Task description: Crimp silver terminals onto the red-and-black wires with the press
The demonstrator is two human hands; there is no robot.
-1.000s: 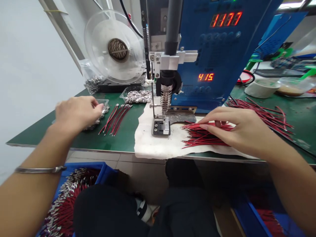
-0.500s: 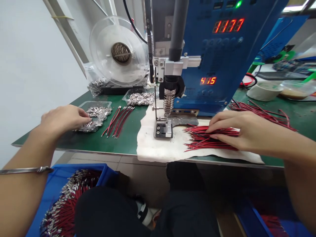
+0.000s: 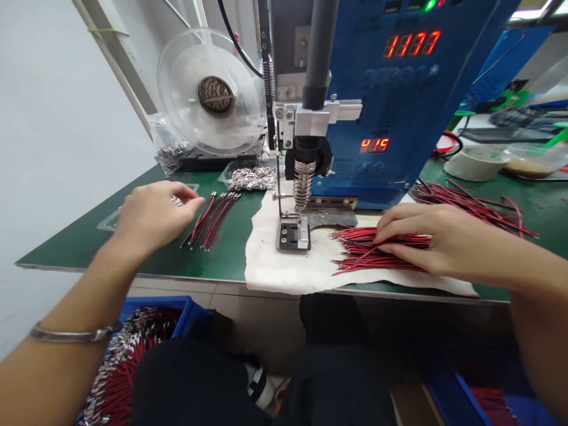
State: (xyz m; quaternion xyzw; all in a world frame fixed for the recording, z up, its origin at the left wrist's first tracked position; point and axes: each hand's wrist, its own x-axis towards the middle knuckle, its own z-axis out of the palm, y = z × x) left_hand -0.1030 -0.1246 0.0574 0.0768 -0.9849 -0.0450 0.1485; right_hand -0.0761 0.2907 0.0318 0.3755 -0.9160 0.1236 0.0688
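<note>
My left hand (image 3: pixel 153 216) is over the clear tray (image 3: pixel 109 222) of small metal connectors, mostly covering it. Its thumb and fingers are drawn together; what they hold, if anything, is hidden. Just right of it lie several red and black wires (image 3: pixel 215 219) with metal ends. My right hand (image 3: pixel 415 236) pinches red wire at a pile of red and black wires (image 3: pixel 355 248) on a white cloth (image 3: pixel 288 275). Between my hands, a small metal fixture (image 3: pixel 293 235) sits below the machine's spring-wrapped nozzle (image 3: pixel 304 184).
A blue machine (image 3: pixel 377 106) with red digits stands behind the fixture. Further left are a clear reel (image 3: pixel 181 71) and another tray of connectors (image 3: pixel 252 177). More wires (image 3: pixel 479 207) lie at the right. A blue bin (image 3: pixel 189 316) of finished-end wires sits below the table edge.
My left hand has moved right and slightly up, from the connectors towards the laid-out wires. My right hand stays at the wire pile, almost unmoved.
</note>
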